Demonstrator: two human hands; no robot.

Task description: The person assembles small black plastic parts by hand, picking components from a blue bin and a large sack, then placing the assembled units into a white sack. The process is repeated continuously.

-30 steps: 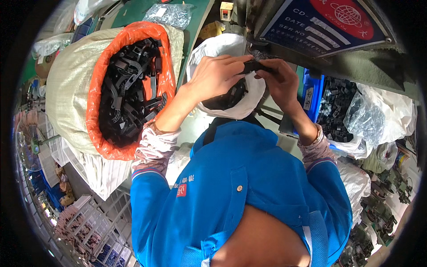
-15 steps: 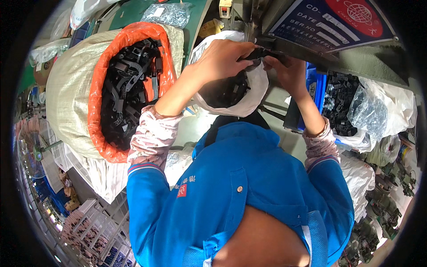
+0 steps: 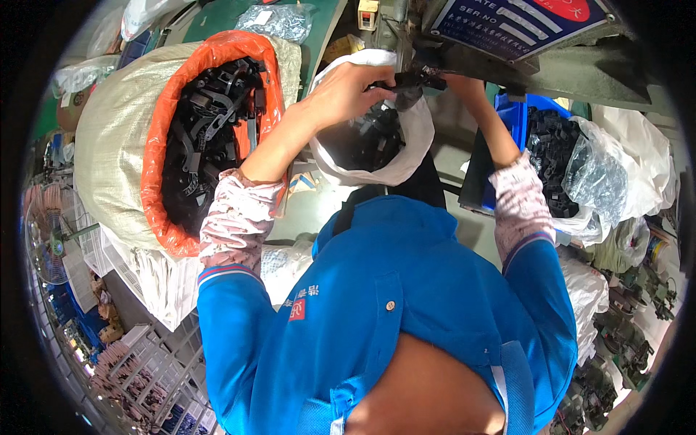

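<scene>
My left hand (image 3: 346,94) is closed, its thumb and fingers pinching a slim black part (image 3: 417,81) under the machine's dark metal head (image 3: 493,61). The part's exact kind does not show. Close by the part's right end is my right hand (image 3: 466,88), its fingers mostly hidden by the machine, so their grip does not show. Below the left hand, a white sack (image 3: 417,141) with a rolled rim stands open and holds similar black parts (image 3: 373,138).
On the left, a woven sack (image 3: 109,152) lined with orange plastic (image 3: 156,167) holds many black bracket-like parts (image 3: 210,119). A blue bin (image 3: 513,119) of small black pieces stands at right beside clear plastic bags (image 3: 602,174). A bagged batch of small metal pieces (image 3: 279,23) lies on the green table (image 3: 217,22).
My left hand has shifted slightly left and down, still holding the black part. My right hand has gone further behind the machine head, and its forearm has swung slightly left.
</scene>
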